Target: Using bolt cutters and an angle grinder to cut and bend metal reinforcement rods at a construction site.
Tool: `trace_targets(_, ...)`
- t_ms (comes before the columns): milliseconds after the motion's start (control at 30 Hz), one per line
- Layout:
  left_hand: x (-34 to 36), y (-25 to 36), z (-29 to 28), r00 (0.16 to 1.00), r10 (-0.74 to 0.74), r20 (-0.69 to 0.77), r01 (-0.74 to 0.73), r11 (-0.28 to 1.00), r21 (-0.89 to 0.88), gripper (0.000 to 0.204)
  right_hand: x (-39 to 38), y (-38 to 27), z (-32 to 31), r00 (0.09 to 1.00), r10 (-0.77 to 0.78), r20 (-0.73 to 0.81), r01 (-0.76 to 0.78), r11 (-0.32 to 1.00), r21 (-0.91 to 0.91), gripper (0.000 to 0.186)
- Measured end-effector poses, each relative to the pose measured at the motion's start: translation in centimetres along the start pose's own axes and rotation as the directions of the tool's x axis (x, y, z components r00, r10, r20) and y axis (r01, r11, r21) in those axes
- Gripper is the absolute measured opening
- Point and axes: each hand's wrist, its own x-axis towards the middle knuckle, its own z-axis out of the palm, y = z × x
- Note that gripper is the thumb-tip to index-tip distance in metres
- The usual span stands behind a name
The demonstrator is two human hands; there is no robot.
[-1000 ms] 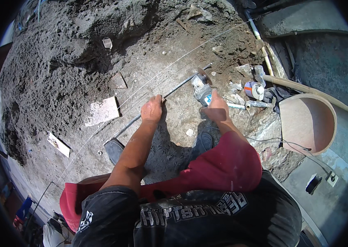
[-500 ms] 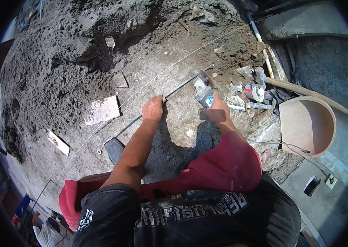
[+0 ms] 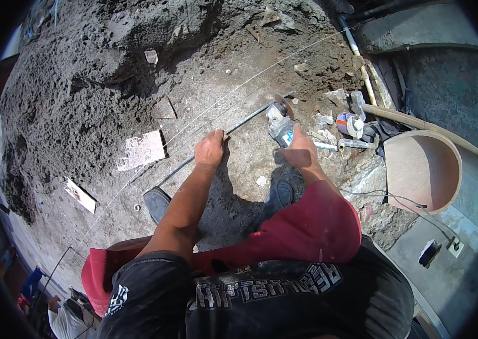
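Note:
My left hand (image 3: 209, 148) is closed around a long, thin metal rod (image 3: 244, 121), which runs slanting from beside my left shoe (image 3: 157, 204) up to the right. My right hand (image 3: 301, 150) grips the body of a grey angle grinder (image 3: 278, 130). Its round cutting disc (image 3: 288, 107) stands at the rod near the far end; whether it touches the metal, I cannot tell. The fingers of my right hand are partly hidden by the grinder and my hand itself.
A pale string (image 3: 239, 89) stretches across the ground above the rod. Pieces of tile (image 3: 143, 151) lie by a heap of grey sand (image 3: 92, 73). To the right are a can (image 3: 349, 125), a wooden handle (image 3: 420, 121), a curved tub (image 3: 420, 169) and a cable (image 3: 386, 195). Another person (image 3: 69, 319) is at lower left.
The grinder has shifted slightly, and its disc has come to the rod. My left hand keeps its place on the rod. At lower left the other person's arm has moved.

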Motion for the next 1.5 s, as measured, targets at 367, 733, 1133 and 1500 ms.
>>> trace_targets(367, 0.0, -0.5, 0.1, 0.999, 0.037, -0.001, -0.037, 0.999, 0.022, 0.017, -0.2, 0.2, 0.6, 1.0, 0.027, -0.01, -0.027, 1.0, 0.002, 0.07)
trace_targets(733, 0.0, -0.7, 0.1, 0.999, 0.033, 0.036, -0.034, 0.999, 0.03, 0.014, -0.7, 0.5, 0.8, 0.998, 0.051, 0.024, -0.052, 0.998, 0.031, 0.073)
trace_targets(1133, 0.8, 0.1, -1.1, 0.994, 0.038, 0.105, -0.043, 0.998, 0.047, 0.031, -2.6, 1.5, -0.4, 0.996, 0.091, -0.009, -0.088, 0.976, 0.198, 0.069)
trace_targets(1500, 0.9, 0.3, -1.6, 0.993, 0.04, 0.111, -0.044, 0.998, 0.037, 0.03, -1.6, 2.2, 0.9, 0.996, 0.078, -0.035, -0.072, 0.987, 0.14, 0.065)
